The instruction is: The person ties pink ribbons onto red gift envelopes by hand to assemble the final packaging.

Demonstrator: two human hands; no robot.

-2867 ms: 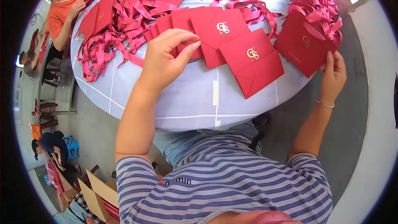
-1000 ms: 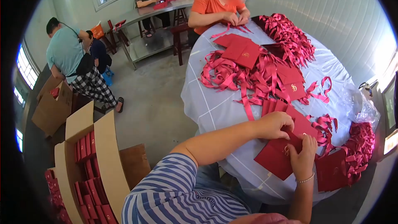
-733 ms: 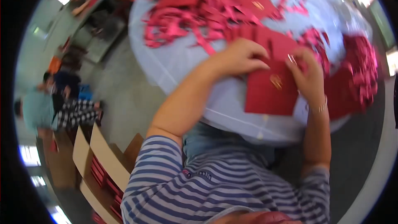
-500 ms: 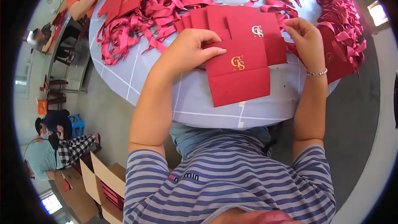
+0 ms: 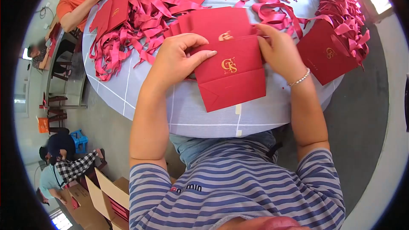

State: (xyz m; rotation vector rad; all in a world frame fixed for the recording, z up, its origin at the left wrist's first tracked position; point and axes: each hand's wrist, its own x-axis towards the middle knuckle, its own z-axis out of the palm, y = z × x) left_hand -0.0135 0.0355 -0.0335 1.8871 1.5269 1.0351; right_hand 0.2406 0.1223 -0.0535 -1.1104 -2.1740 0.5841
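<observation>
A flat red paper bag [image 5: 232,81] with a gold logo and a folded lower part lies in front of me, over the table's near edge. My left hand [image 5: 181,57] pinches its upper left edge, thumb on the front face. My right hand [image 5: 279,51] is at the upper right corner, with thumb and fingers closed on the edge of the bags; their tips are partly hidden. Behind the front bag, several more red paper bags [image 5: 230,17] lie fanned out, and a second gold logo is partly covered.
Loose pink-red ribbons [image 5: 149,21] and more bags [image 5: 113,10] lie to the left. At right, a ribbon heap [image 5: 341,12] adjoins another red bag [image 5: 326,53]. A person in orange [image 5: 76,6] works across the round table [image 5: 140,98]. Cardboard boxes [image 5: 100,191] stand at lower left.
My right hand has moved left to the front bag's corner. The bag that stuck out to the right behind it is now mostly covered. The whole view has shifted slightly.
</observation>
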